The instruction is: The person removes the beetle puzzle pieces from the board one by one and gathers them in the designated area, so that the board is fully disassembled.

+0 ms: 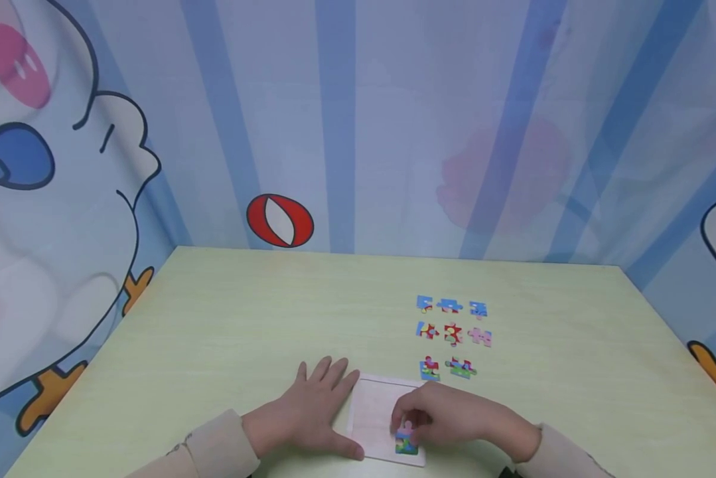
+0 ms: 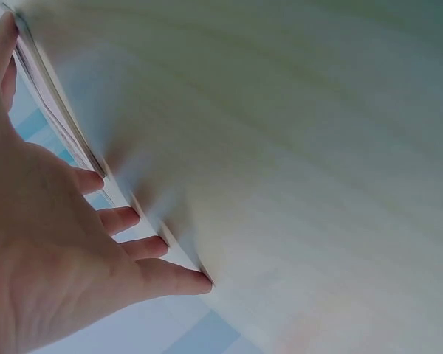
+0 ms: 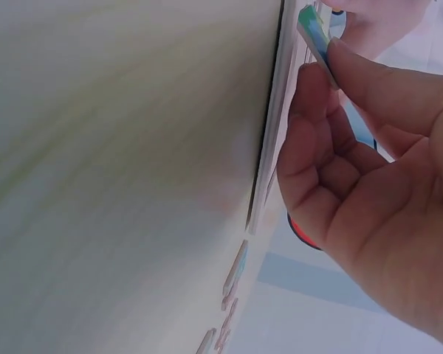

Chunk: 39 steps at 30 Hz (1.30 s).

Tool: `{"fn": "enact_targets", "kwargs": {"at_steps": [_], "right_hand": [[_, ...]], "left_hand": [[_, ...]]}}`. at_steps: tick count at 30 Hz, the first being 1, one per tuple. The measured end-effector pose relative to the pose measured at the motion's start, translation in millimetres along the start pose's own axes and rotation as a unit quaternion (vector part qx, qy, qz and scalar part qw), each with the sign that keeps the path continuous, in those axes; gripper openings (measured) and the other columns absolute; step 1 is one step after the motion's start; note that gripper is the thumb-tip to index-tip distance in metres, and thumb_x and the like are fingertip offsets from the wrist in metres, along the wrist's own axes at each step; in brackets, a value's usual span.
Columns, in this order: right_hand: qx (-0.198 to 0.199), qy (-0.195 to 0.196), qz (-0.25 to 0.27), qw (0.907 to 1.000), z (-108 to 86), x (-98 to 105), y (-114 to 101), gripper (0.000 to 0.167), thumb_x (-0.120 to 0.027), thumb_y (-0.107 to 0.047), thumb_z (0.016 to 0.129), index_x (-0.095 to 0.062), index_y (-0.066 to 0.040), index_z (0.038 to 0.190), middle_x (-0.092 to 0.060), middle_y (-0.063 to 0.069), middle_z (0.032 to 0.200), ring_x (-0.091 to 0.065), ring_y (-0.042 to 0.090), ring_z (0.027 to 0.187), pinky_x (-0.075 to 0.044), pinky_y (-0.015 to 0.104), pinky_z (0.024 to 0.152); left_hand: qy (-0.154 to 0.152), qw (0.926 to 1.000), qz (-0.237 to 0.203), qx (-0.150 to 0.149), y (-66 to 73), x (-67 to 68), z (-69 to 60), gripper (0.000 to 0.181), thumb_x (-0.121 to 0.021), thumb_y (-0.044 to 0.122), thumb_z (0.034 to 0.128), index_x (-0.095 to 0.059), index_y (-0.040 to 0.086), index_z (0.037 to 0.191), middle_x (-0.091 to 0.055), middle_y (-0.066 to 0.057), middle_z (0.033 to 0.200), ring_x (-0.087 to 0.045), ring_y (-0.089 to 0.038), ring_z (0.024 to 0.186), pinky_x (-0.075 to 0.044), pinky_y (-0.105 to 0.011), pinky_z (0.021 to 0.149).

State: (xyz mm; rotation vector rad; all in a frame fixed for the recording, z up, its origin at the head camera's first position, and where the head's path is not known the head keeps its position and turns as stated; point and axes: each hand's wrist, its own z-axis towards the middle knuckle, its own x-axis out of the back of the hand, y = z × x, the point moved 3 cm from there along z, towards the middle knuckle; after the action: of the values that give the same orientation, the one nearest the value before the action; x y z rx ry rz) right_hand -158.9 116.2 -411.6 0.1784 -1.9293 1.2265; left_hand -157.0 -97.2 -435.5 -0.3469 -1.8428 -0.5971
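Observation:
A puzzle piece [image 1: 406,443] with green, blue and pink print is pinched between the thumb and fingers of my right hand [image 1: 447,411], over the lower right corner of a pale square puzzle tray [image 1: 374,415]. In the right wrist view the piece [image 3: 314,35] is tilted, one end raised off the tray. My left hand [image 1: 314,411] lies with fingers spread at the tray's left side, its thumb at the lower left corner and its index fingertip at the upper left one. The left wrist view shows that hand [image 2: 66,228] with fingertips against the table.
Loose puzzle pieces lie in rows beyond the tray: a blue piece [image 1: 450,305] in the far row, a red one [image 1: 452,334] in the middle, a red and green one [image 1: 461,367] nearest. The pale table [image 1: 244,312] ends at a printed curtain [image 1: 381,133].

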Motion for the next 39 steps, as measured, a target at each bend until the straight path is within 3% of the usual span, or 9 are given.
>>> {"fn": "enact_targets", "kwargs": {"at_steps": [8,15,24,28,39], "right_hand": [[-0.004,0.017,0.014,0.9997,-8.5,10,3,0.018,-0.064,-0.004,0.089,-0.069,-0.021,0.095,-0.056,-0.016,0.080,-0.050,-0.002,0.074,-0.047,0.018,0.070],[0.009,0.049,0.024,0.9984,-25.3,31,5,0.013,-0.065,-0.006,0.090,-0.068,-0.014,0.100,-0.060,-0.012,0.083,-0.053,0.000,0.075,-0.050,0.022,0.070],[-0.026,0.084,0.053,0.9947,-48.3,56,21,0.013,-0.064,-0.006,0.091,-0.067,-0.007,0.104,-0.064,-0.006,0.090,-0.055,0.003,0.074,-0.050,0.024,0.067],[-0.044,0.100,0.054,0.9926,-57.9,65,28,0.016,-0.064,-0.008,0.092,-0.067,-0.005,0.107,-0.067,0.002,0.100,-0.056,0.005,0.079,-0.051,0.024,0.069],[-0.079,0.128,0.029,0.9882,-72.7,80,57,0.016,-0.062,-0.003,0.091,-0.066,-0.004,0.107,-0.062,0.002,0.096,-0.051,0.005,0.073,-0.048,0.024,0.064]], "left_hand": [[0.006,1.0000,0.006,-0.004,0.8,0.8,-0.7,0.114,-0.054,0.084,0.0697,-0.026,0.010,0.152,-0.021,-0.017,0.158,-0.016,-0.042,0.144,-0.017,-0.071,0.106],[0.009,0.9999,0.010,-0.005,1.1,2.1,-2.1,0.113,-0.055,0.083,0.0705,-0.026,0.009,0.152,-0.021,-0.018,0.158,-0.017,-0.042,0.144,-0.018,-0.071,0.105],[0.010,0.9998,0.014,-0.007,2.4,3.1,-3.0,0.113,-0.056,0.081,0.0713,-0.027,0.008,0.152,-0.021,-0.018,0.158,-0.017,-0.043,0.144,-0.019,-0.071,0.105],[0.010,0.9998,0.016,-0.006,1.3,1.4,-2.4,0.113,-0.055,0.082,0.0712,-0.026,0.009,0.152,-0.020,-0.018,0.158,-0.017,-0.042,0.144,-0.019,-0.071,0.105],[0.009,0.9999,0.013,-0.006,1.2,-0.3,-2.0,0.114,-0.054,0.083,0.0706,-0.025,0.010,0.153,-0.019,-0.017,0.159,-0.015,-0.042,0.144,-0.017,-0.070,0.106]]}}
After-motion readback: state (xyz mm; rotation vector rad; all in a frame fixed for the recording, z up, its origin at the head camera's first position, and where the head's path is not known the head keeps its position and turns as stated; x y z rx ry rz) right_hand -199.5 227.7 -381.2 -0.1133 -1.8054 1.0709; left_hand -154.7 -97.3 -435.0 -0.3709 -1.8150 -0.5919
